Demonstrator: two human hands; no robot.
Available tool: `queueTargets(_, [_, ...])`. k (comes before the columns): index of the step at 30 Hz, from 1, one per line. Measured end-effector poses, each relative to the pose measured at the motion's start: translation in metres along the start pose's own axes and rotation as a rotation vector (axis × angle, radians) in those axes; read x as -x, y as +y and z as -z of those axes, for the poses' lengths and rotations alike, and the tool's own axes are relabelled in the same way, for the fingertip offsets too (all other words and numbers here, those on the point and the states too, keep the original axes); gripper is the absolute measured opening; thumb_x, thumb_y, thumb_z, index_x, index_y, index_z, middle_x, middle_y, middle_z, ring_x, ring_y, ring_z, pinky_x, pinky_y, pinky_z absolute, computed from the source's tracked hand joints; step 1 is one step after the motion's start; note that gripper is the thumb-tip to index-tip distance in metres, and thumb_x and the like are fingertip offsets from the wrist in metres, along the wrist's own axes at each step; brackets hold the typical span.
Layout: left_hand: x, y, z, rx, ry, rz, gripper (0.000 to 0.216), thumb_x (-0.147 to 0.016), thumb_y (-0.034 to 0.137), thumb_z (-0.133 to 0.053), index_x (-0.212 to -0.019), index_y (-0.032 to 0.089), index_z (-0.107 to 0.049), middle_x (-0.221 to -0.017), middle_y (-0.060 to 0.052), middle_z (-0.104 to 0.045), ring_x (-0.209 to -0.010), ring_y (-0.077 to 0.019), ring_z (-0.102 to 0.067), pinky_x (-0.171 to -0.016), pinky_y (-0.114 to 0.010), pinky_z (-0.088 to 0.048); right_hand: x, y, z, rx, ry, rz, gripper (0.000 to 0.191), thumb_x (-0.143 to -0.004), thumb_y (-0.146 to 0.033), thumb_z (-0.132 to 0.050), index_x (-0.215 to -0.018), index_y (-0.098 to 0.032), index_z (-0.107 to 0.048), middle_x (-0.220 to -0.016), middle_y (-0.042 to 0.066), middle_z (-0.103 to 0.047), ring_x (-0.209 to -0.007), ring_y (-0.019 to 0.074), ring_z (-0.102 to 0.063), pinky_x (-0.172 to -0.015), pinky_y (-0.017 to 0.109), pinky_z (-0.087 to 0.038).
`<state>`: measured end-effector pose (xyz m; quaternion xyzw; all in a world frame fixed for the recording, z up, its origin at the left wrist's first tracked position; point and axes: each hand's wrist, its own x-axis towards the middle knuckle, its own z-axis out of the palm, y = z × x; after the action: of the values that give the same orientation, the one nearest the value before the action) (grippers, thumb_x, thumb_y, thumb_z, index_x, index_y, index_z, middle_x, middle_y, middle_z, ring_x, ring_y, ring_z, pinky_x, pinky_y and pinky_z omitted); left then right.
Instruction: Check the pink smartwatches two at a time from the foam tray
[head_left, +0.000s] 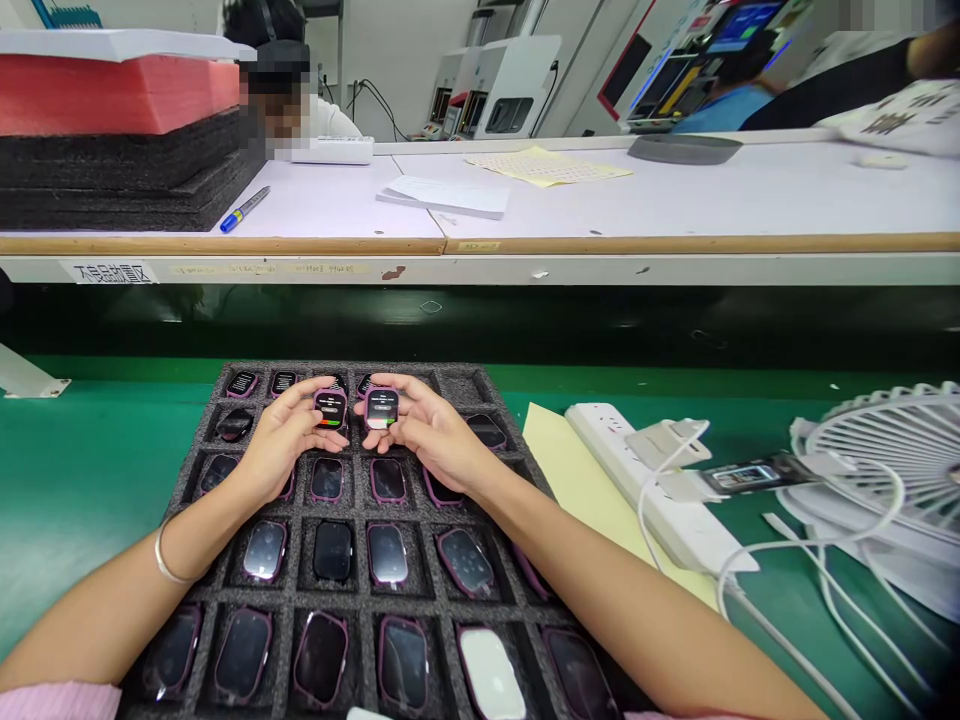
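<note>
A black foam tray (457,388) with a grid of pockets lies on the green bench in front of me. Several small purple-edged watch bodies sit in its pockets, most with dark screens. My left hand (281,445) grips one watch body (331,408) whose screen is lit. My right hand (427,430) grips a second lit watch body (382,408) right beside it. Both hands hover over the tray's far rows, thumbs on the watch edges. A silver bangle (166,560) circles my left wrist.
A yellow sheet (559,455), a white power strip (637,475) with plugs and cables, and a white fan (892,450) lie to the right. Behind runs a raised white shelf (675,200) with papers, a blue pen (244,209) and stacked foam (112,150). Other people sit beyond it.
</note>
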<state>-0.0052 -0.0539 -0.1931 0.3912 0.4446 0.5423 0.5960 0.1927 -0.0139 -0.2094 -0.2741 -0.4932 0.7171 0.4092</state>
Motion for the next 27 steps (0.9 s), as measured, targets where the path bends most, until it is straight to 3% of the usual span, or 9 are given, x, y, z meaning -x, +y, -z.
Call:
queueTargets(5, [0.0008,0.0000,0.0001,-0.009,-0.010,-0.005,0.045,-0.074,0.024,-0.069,-0.118,0.017,-0.062,-0.079,0.002,-0.067,-0.063,-0.0163,-0.072,-0.064,-0.029,-0.059,0.0028,-0.0008,0.0009,0.020,-0.032,0.032,0.053,-0.073,-0.007,-0.060,-0.122,-0.024,-0.051,-0.108,0.005,-0.074,-0.071,0.0134,-0.072,-0.065,0.027,-0.054])
queueTargets(19, [-0.0026,-0.0079,0.0006,-0.133,-0.044,-0.097,0.057,-0.067,0.010,-0.071,-0.122,0.019,-0.057,-0.098,-0.001,-0.068,-0.063,-0.0101,-0.069,-0.061,-0.023,-0.055,0.0036,0.0007,0.0042,0.051,-0.065,0.050,0.054,-0.077,-0.009,-0.060,-0.127,-0.025,-0.048,-0.115,0.007,-0.071,-0.077,0.0149,-0.073,-0.075,0.035,-0.059])
queueTargets(27, [-0.0006,-0.0064,-0.0014,-0.133,-0.051,-0.088,0.056,-0.066,0.011,-0.072,-0.119,0.019,-0.056,-0.090,0.001,-0.067,-0.061,-0.0090,-0.067,-0.059,-0.021,-0.054,0.0042,0.0039,0.0063,0.098,-0.090,0.071,0.053,-0.083,-0.016,-0.062,-0.132,-0.025,-0.046,-0.117,0.008,-0.069,-0.079,0.0162,-0.073,-0.078,0.037,-0.059])
